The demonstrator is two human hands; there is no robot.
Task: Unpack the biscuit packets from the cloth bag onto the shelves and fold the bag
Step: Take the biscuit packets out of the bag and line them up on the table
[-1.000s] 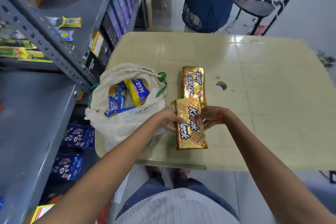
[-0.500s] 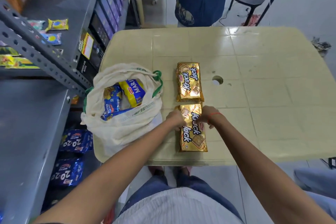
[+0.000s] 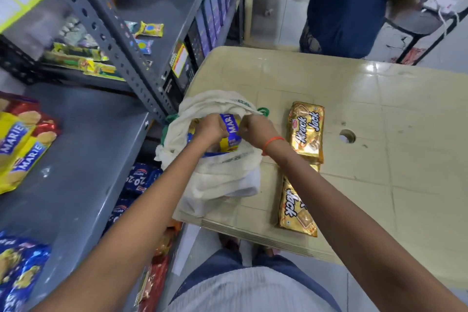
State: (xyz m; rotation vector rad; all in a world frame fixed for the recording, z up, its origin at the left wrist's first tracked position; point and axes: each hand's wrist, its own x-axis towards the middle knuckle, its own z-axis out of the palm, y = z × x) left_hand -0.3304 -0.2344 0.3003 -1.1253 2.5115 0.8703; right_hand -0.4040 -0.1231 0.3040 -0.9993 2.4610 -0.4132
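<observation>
The bag [image 3: 222,180] sits at the table's [image 3: 379,99] left edge, near its near-left corner, mouth open. Inside the mouth the left hand [image 3: 210,129] curls round a Marie packet [image 3: 231,132] that stands upright in the bag. The right hand [image 3: 255,129], fisted, pinches the bag's rim just beside it. 2 Krack Jack packets [image 3: 306,132] lie flat just right of the bag, end to end, the nearer one at the table's near edge. A grey shelf [image 3: 83,159] with more packets stands left of the table.

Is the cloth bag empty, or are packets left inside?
Not empty. A yellow-and-blue Marie packet shows in the cloth bag's open mouth, between the left hand and right hand.
</observation>
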